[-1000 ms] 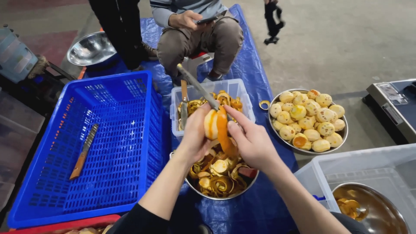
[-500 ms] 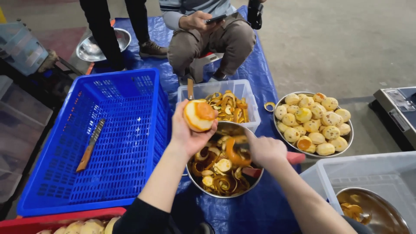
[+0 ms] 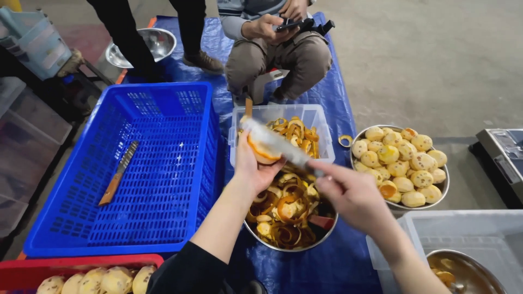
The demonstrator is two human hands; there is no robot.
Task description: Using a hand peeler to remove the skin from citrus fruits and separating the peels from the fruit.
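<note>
Makeshift fruit-peeling worksite: bare concrete floor (image 3: pixel 436 60), blue tarp (image 3: pixel 327 98), blue crate (image 3: pixel 141 163), bowl of peels (image 3: pixel 289 218).

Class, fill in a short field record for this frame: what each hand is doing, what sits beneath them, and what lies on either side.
Left hand: grips a partly peeled orange fruit
Right hand: holds a knife, blade laid on the fruit
Beneath hands: metal bowl of peels
Left side: blue crate with a second knife inside
Right side: metal bowl of peeled fruit
Behind: clear tub of peels
</note>
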